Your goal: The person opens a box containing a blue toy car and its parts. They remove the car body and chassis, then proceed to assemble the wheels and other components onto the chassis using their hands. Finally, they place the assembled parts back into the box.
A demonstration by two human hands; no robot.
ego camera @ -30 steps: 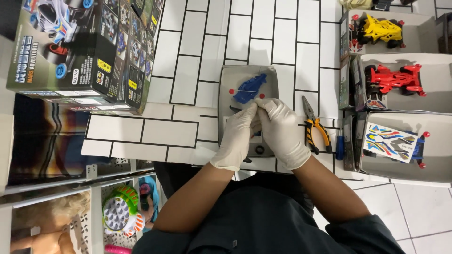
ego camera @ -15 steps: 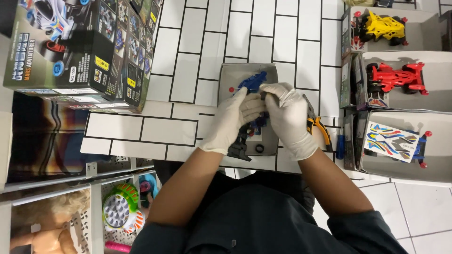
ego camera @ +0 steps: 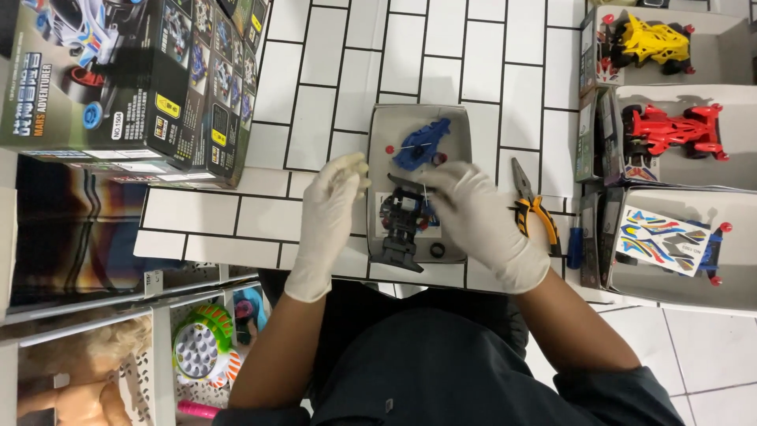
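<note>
Fingertips [ego camera: 432, 192] of your right hand [ego camera: 481, 221] pinch a thin metal axle [ego camera: 426, 195] just above the black toy-car chassis [ego camera: 400, 225], both in white gloves; your left hand [ego camera: 327, 217] rests at the tray's left edge, fingers loosely together and curled, touching the chassis side as far as the head view shows, though whether it actually grips is hard to tell. Chassis sits in the grey shallow tray [ego camera: 380, 126] on the white tiled counter [ego camera: 331, 63], tilted toward you. Same tray holds a blue body shell [ego camera: 422, 143], a small red cap [ego camera: 389, 149] on another axle, and a loose black ring [ego camera: 437, 250] near the front rim. Risk, as judged: the axle is thin and gloves dull your feel, so it could slip and roll into a grout line or off the edge; the ring sits close to the rim and a nudge from your wrist could flick it out. Orange-handled pliers [ego camera: 535, 209] lie just right of the tray. Right-side open boxes hold a yellow car [ego camera: 648, 41], a red car [ego camera: 672, 130] and a sticker sheet [ego camera: 658, 241]. Printed kit box [ego camera: 134, 79] stands top left.
</note>
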